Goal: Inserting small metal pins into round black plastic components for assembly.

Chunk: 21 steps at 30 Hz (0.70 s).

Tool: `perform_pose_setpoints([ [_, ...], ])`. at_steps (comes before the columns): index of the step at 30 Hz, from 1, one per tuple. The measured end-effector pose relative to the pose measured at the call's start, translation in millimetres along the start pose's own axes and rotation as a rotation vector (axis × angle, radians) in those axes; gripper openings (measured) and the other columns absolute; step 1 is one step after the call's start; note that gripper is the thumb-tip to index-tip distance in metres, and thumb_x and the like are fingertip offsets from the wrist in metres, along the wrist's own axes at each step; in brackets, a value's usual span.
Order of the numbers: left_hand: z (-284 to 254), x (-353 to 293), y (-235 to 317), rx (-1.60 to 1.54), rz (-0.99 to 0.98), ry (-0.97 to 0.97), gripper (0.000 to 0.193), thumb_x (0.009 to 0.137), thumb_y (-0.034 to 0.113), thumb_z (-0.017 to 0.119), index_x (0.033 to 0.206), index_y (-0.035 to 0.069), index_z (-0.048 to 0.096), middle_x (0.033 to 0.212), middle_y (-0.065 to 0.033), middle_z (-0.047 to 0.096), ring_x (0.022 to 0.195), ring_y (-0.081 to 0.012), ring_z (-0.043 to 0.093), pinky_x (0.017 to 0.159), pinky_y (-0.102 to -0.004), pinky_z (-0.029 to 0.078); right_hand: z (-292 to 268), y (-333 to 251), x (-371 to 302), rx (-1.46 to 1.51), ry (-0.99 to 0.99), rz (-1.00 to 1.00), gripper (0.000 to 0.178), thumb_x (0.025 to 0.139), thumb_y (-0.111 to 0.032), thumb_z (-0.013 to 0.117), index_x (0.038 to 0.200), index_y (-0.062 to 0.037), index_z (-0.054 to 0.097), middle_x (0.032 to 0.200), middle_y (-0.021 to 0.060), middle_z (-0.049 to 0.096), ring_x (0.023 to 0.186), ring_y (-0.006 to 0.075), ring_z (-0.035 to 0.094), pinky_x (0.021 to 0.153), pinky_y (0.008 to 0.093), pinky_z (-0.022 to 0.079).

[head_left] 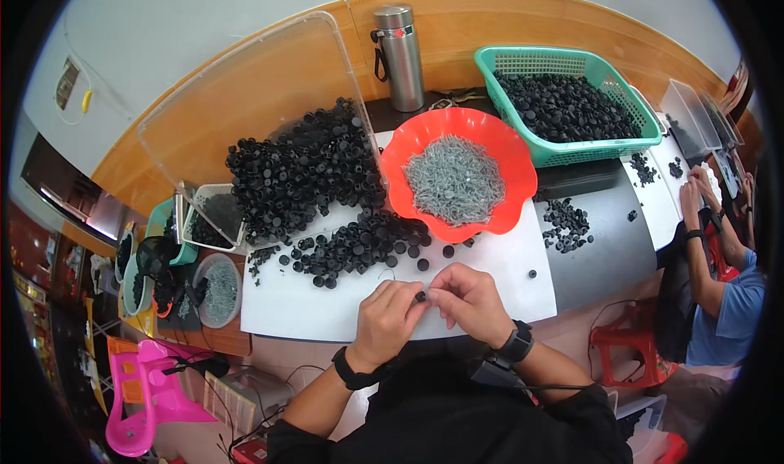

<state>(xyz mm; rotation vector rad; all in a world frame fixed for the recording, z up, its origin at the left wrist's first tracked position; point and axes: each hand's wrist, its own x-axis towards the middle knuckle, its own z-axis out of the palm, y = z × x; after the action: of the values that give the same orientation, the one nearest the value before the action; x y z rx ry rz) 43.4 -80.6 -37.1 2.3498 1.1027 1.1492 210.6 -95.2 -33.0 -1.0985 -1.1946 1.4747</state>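
Over the front edge of the white work surface, my left hand (385, 323) pinches a small black plastic cap (420, 296) between thumb and fingers. Close against it, my right hand (471, 302) has thumb and forefinger pressed together at the cap's side; whatever they grip is too small to make out. Beyond my hands spreads a loose heap of black plastic caps (359, 247), spilling from a clear bin (175, 133) tipped on its side. A red scalloped bowl (523, 170) full of small grey metal screws (455, 178) stands just past my right hand.
Behind the bowl are a green basket (563, 147) of black parts and a steel flask (402, 64). Small black pieces (566, 225) lie on a dark mat at right. Left stands a tub of screws (219, 292). A co-worker (723, 301) sits far right by a red stool (629, 350).
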Motion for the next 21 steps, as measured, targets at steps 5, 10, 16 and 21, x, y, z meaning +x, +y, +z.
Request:
perform_pose_setpoints([
  [5,2.8,-0.6,-1.6,0.03,0.099,0.031,0.039,0.062,-0.004,0.074,0.097,0.0,0.057,0.073,-0.0074,0.057,0.057,-0.0201,0.054,0.05,-0.0296,0.044,3.2,-0.7,-0.5,-0.099,0.039,-0.011,0.007,0.085,-0.002,0.061,0.083,0.0012,0.055,0.067,0.0029,0.059,0.053,0.0048,0.054,0.041,0.0183,0.043],
  [10,5.2,-3.7,0.1,0.029,0.108,0.037,0.044,0.063,-0.007,0.072,0.102,-0.001,0.054,0.073,-0.008,0.056,0.058,-0.0211,0.056,0.051,-0.0303,0.046,4.8,-0.5,0.1,-0.136,0.06,-0.03,0.014,0.082,-0.007,0.067,0.077,-0.0004,0.055,0.059,0.0011,0.056,0.049,0.0039,0.05,0.039,0.0194,0.039],
  [16,7.3,-7.8,0.0,0.051,0.072,0.09,0.042,0.063,-0.004,0.074,0.1,0.0,0.056,0.075,-0.0088,0.059,0.06,-0.0192,0.058,0.051,-0.027,0.046,3.6,0.6,2.1,-0.235,0.062,-0.082,0.016,0.081,-0.008,0.069,0.076,0.0003,0.055,0.063,0.0021,0.058,0.055,0.0048,0.052,0.046,0.0216,0.043],
  [21,1.1,-5.6,2.2,-0.242,-0.121,0.111,0.031,0.064,0.003,0.077,0.092,0.003,0.063,0.083,-0.0072,0.062,0.064,-0.0164,0.057,0.052,-0.0253,0.045,-1.9,5.4,3.5,0.171,0.078,-0.042,0.011,0.09,-0.009,0.057,0.091,0.0016,0.06,0.077,0.0053,0.061,0.06,0.0071,0.057,0.051,0.0215,0.048],
])
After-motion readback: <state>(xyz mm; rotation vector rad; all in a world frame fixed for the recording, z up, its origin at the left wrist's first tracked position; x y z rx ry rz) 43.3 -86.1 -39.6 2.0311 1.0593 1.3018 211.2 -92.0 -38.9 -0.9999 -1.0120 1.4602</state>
